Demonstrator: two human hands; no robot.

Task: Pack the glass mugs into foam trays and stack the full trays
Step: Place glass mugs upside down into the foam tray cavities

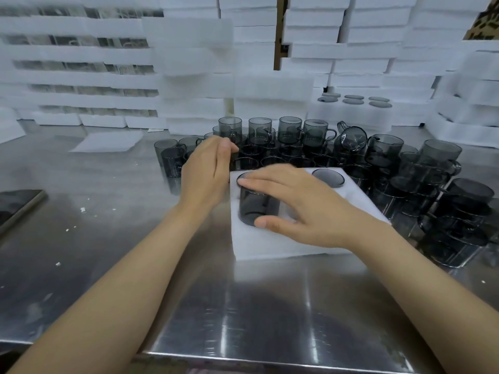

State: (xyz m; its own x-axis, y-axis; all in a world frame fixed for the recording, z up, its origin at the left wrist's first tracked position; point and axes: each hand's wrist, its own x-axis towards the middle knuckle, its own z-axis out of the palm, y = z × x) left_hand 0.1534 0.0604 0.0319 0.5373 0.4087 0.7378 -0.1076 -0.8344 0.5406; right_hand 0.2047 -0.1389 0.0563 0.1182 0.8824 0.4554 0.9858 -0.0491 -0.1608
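A white foam tray lies on the steel table in front of me. A smoked glass mug stands half sunk in its near left hole. My right hand holds this mug, fingers spread over the rim and thumb against its lower side. Another mug sits flush in the far right hole. My left hand is at the tray's left edge, fingers straight and reaching toward the loose mugs behind it.
Several loose grey mugs crowd the table behind and right of the tray, some stacked. Stacks of white foam trays wall the back. A filled tray sits back right. A foam sheet and dark flat object lie left.
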